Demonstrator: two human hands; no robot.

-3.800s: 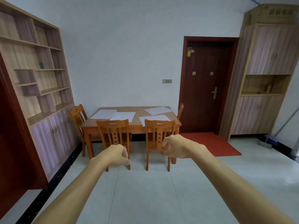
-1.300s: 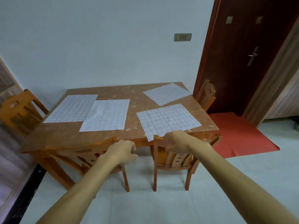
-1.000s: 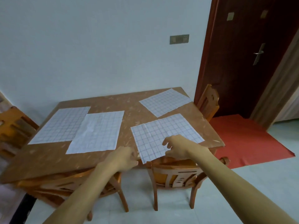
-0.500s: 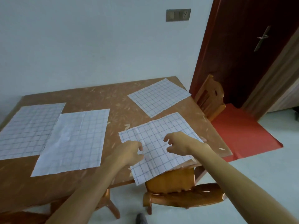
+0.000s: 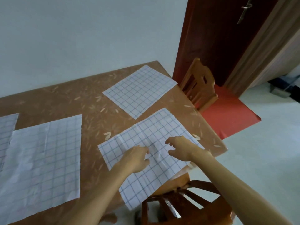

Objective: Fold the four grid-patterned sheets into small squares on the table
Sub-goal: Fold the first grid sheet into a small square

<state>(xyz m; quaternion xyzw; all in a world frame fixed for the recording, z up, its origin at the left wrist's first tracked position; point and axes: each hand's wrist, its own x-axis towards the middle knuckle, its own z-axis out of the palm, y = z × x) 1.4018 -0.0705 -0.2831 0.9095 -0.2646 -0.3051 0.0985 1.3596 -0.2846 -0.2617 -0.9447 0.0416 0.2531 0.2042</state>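
White blue-gridded creased sheet (image 5: pixel 151 176) unfolded at lower centre, near corner overhanging brown table (image 5: pixel 90 108) edge, left hand (image 5: pixel 136 158) resting on it, fingers curled, grip unclear, right hand (image 5: pixel 180 148) loosely spread over it.

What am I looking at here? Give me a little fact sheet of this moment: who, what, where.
Doer: a person with bare hands
Left hand: on the near sheet, fingers loosely bent
Right hand: over the same sheet, fingers spread
Near sheet state: creased, unfolded, one corner overhanging the table edge
Other sheets: far sheet, big sheet, left-edge sheet, all flat
Folded: none
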